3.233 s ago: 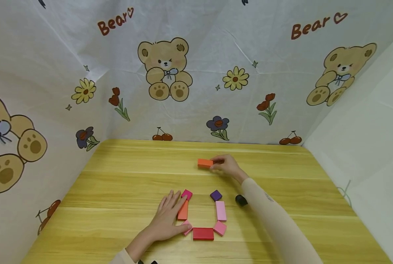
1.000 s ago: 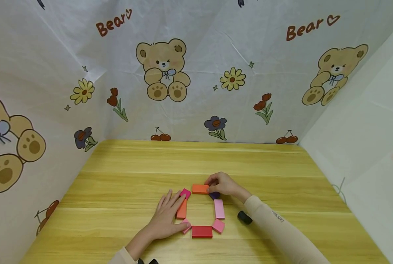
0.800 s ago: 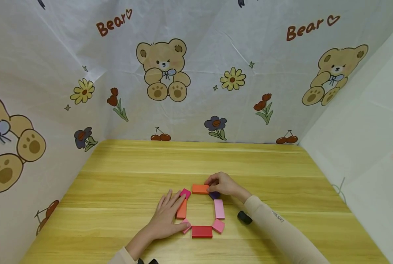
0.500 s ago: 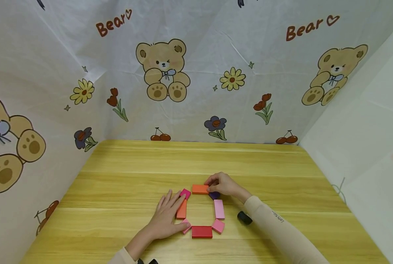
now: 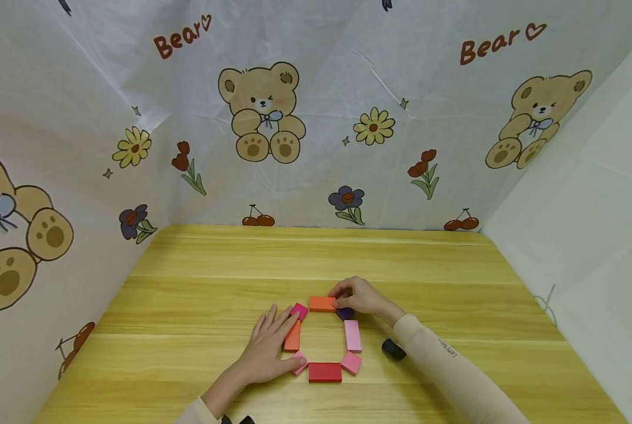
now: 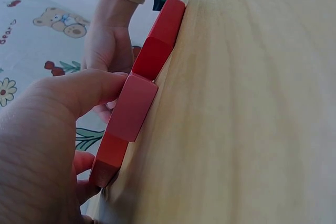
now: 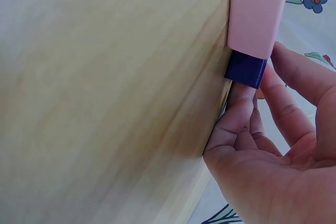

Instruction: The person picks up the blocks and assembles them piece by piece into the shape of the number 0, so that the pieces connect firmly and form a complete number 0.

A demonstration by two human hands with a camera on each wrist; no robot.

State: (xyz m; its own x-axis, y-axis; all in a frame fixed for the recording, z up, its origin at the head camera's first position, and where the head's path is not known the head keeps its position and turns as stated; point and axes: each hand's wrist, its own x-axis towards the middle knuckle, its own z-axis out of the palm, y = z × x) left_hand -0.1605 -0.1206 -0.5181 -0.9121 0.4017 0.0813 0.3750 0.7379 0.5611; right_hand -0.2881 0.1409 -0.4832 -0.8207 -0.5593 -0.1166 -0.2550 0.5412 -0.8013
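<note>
Flat blocks lie in a ring on the wooden table. At its far side is an orange block [image 5: 321, 304], whose right end my right hand [image 5: 363, 296] pinches with thumb and fingers. A purple block [image 5: 345, 314] sits partly hidden under that hand. My left hand [image 5: 267, 354] lies with fingers spread along the ring's left side. Its fingers touch a magenta block [image 5: 298, 310] and an orange-red block [image 5: 293, 337]. The left thumb rests on a small pink block [image 6: 133, 107]. A red block [image 5: 324, 373], another small pink block [image 5: 351, 363] and a light pink block [image 5: 352, 336] complete the ring.
The wooden table [image 5: 215, 265] meets a bear-patterned cloth [image 5: 321, 176] at the back and left. A white wall [image 5: 586, 235] stands at right. A black object [image 5: 393, 350] sits by the right forearm, and dark pieces [image 5: 245, 420] show near the left sleeve.
Since the earliest frame my right hand has brought the orange block nearer, from the far table to the gap between the magenta and purple blocks. Over the last second both hands stay still.
</note>
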